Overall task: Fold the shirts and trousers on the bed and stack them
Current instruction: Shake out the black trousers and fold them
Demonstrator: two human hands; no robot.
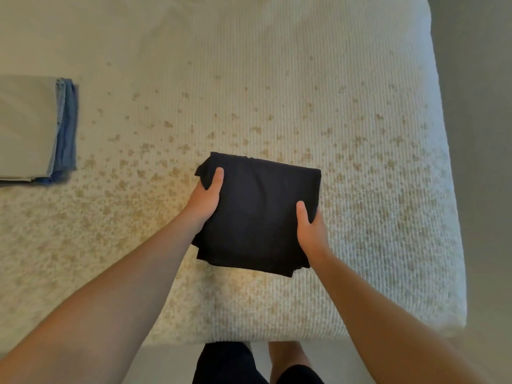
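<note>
1. Between both thumbs, on the bed, lies a folded black garment.
2. Left hand and right hand grip its side edges, thumbs on top, fingers hidden underneath.
3. Far left of the left thumb sits a folded stack.

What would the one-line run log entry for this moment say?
left hand: grips black garment | right hand: grips it | garment: folded | stack: far left on bed

Soft, warm, even light falls on the bed, with no glare and only faint shadows. The far edge looks washed and blurred (wide-angle bending shows at the right side), and the dark cloth shows almost no detail.
</note>
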